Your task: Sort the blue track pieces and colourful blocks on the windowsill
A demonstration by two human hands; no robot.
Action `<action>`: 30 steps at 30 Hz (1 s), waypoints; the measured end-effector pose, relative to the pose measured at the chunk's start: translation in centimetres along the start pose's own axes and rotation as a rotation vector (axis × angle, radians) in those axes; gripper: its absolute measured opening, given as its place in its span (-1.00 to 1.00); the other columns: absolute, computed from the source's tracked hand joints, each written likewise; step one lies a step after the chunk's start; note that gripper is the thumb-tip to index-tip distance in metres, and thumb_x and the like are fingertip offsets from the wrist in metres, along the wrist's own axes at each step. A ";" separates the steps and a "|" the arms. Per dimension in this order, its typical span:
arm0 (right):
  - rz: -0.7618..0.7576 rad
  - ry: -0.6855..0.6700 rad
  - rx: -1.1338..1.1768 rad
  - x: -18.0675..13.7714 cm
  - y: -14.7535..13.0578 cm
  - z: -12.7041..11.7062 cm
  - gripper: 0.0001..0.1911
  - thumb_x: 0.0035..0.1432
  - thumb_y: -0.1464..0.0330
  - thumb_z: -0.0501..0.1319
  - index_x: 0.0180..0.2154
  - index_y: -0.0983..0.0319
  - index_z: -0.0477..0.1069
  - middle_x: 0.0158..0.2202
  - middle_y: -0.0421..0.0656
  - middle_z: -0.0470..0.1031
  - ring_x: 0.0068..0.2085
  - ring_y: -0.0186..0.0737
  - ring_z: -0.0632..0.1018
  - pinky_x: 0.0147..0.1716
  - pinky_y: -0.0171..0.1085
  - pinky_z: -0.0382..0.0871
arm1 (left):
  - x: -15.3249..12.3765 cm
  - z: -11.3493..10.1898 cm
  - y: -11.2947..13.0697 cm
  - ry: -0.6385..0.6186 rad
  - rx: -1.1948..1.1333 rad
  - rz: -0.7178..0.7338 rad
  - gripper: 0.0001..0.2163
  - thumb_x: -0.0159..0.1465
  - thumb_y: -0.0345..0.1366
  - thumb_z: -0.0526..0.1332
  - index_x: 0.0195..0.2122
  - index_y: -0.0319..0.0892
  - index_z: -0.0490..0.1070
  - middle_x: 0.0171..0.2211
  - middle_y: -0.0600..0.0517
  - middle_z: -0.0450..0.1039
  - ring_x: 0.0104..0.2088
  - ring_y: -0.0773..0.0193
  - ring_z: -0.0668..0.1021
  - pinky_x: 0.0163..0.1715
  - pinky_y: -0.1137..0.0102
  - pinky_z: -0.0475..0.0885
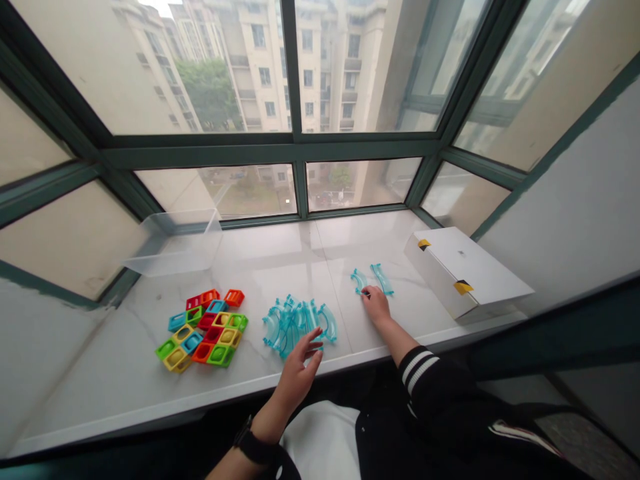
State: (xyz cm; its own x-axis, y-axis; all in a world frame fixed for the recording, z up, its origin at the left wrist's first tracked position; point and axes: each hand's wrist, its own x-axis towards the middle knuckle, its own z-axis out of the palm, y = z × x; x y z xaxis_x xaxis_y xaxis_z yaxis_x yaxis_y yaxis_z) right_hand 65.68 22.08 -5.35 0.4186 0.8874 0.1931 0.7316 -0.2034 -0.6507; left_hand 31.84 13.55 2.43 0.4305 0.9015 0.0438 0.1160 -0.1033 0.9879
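Observation:
Translucent blue curved track pieces (287, 323) lie heaped on the white sill in front of me. Over the near right side of this heap is my left hand (301, 365), its fingers stretched out and apart, holding nothing. Farther right, my right hand (376, 305) has its fingertips closed on the near end of a single blue curved track piece (358, 279), which lies on the sill. Just beside it rests another blue track piece (383, 279), slightly bent and apart from the first. My fingers partly cover the held end.
Left of the heap sit several red, yellow, green and blue plastic blocks (213, 335). A clear plastic bin (173, 257) stands behind them near the window. At the right is a white box (470, 267) with black and yellow tabs. The sill's front edge (150, 413) runs close to my body.

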 end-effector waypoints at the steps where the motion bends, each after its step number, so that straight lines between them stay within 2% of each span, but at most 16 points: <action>1: 0.005 -0.002 -0.003 0.0 0.1 0.0 -0.87 0.18 0.43 0.24 -0.25 0.18 0.56 -0.19 -0.09 0.53 -0.22 -0.14 0.52 -0.11 -0.20 0.39 | 0.0 0.0 0.0 0.002 -0.003 -0.001 -0.53 0.41 -0.10 0.23 0.32 -0.04 0.38 0.29 -0.22 0.44 0.11 0.02 0.64 0.13 0.01 0.58; 9: 0.029 -0.005 -0.015 0.3 0.0 -0.1 -0.82 0.15 0.47 0.25 -0.26 0.18 0.62 -0.19 -0.07 0.48 -0.16 -0.10 0.51 -0.09 -0.20 0.40 | -0.1 -0.1 -0.3 0.032 0.010 -0.006 -0.48 0.40 -0.02 0.24 0.34 -0.05 0.36 0.27 -0.23 0.47 0.11 0.01 0.63 0.12 0.02 0.58; 14: 0.050 -0.004 -0.005 0.1 -0.5 -0.5 -0.79 0.15 0.47 0.25 -0.22 0.20 0.65 -0.17 -0.06 0.44 -0.23 -0.13 0.52 -0.09 -0.18 0.44 | -0.3 -0.2 -0.6 0.024 0.010 -0.013 -0.47 0.40 0.00 0.23 0.35 -0.04 0.33 0.28 -0.22 0.45 0.12 0.01 0.63 0.11 0.03 0.58; 20: 0.041 0.044 0.081 -2.5 -2.1 -1.3 -0.67 0.19 0.42 0.21 -0.03 0.21 0.60 -0.03 -0.03 0.40 -0.27 -0.18 0.56 -0.08 -0.11 0.52 | -0.2 -1.6 -1.3 0.162 0.083 0.022 -0.51 0.40 -0.07 0.24 0.32 -0.05 0.35 0.21 -0.18 0.51 0.12 0.04 0.61 0.11 0.06 0.57; 23: -0.090 -0.014 0.172 -5.0 -4.2 -1.7 -0.71 0.26 0.37 0.19 -0.03 0.18 0.56 -0.10 -0.08 0.46 -0.23 -0.15 0.57 -0.12 -0.12 0.53 | -0.1 -2.5 -1.7 0.233 0.153 0.039 -0.55 0.39 -0.11 0.25 0.27 -0.06 0.38 0.15 -0.16 0.54 0.06 0.07 0.63 0.03 0.10 0.60; 26: -0.280 -0.183 0.256 -7.8 -7.3 -2.0 -0.77 0.32 0.33 0.22 -0.02 0.11 0.56 -0.15 -0.13 0.53 -0.19 -0.15 0.58 -0.15 -0.16 0.52 | 0.0 -2.8 -1.8 0.266 0.192 0.039 -0.57 0.38 -0.13 0.25 0.24 -0.06 0.40 0.11 -0.15 0.55 0.00 0.09 0.64 -0.05 0.15 0.61; 30: -0.448 -0.344 0.256 -10.0 -10.7 -1.4 -0.68 0.25 0.37 0.34 0.04 0.03 0.58 -0.08 -0.13 0.55 -0.09 -0.11 0.59 0.00 -0.11 0.50 | 0.0 -2.3 -1.4 0.220 0.174 -0.009 -0.56 0.37 -0.15 0.24 0.25 -0.08 0.38 0.14 -0.17 0.54 -0.07 0.13 0.65 -0.11 0.19 0.60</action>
State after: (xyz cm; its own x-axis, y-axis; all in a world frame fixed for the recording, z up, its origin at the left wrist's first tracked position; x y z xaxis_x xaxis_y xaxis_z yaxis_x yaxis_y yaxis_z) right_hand 54.36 14.80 0.69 -0.1281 0.9547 0.2685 0.6256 0.2879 -0.7251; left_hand 29.66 14.64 1.38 0.2266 0.9703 0.0852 0.2790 -0.1485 0.9487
